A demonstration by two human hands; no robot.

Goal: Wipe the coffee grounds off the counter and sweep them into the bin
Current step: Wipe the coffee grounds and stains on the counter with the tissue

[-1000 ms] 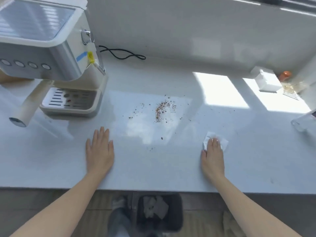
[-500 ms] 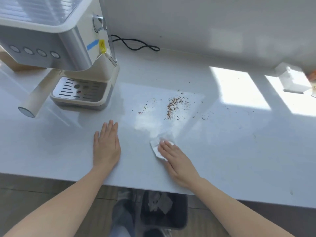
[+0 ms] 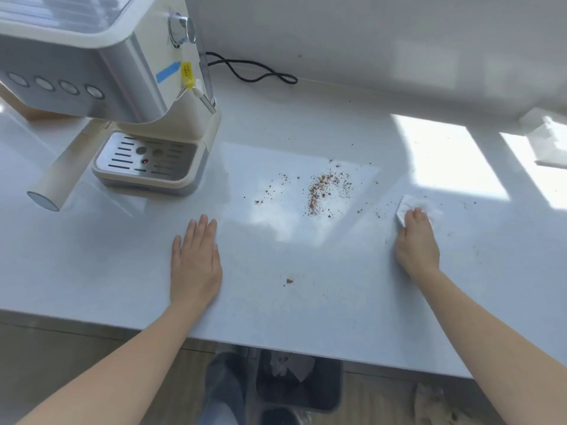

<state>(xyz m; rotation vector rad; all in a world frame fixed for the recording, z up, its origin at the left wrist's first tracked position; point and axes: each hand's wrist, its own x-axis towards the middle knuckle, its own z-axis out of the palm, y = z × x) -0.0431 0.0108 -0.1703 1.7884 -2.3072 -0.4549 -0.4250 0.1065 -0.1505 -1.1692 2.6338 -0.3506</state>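
Observation:
Brown coffee grounds (image 3: 322, 191) lie scattered on the white counter (image 3: 276, 308), with a smaller scatter (image 3: 270, 191) to their left and one crumb (image 3: 289, 281) nearer the front edge. My right hand (image 3: 415, 243) presses a white tissue (image 3: 408, 207) flat on the counter, to the right of the grounds. My left hand (image 3: 196, 262) rests flat on the counter, fingers together, holding nothing. A dark bin (image 3: 299, 384) with crumpled paper inside stands on the floor below the counter's front edge.
A cream espresso machine (image 3: 101, 87) with drip tray (image 3: 147, 161) and a handle (image 3: 61, 179) sticking out occupies the back left. Its black cable (image 3: 254, 72) lies along the wall. A white box (image 3: 549, 139) sits at the right edge. Crumpled paper (image 3: 432, 400) lies on the floor.
My right hand slid the tissue from the right to the middle front of the counter, then back out to the right of the grounds. The left hand stayed flat.

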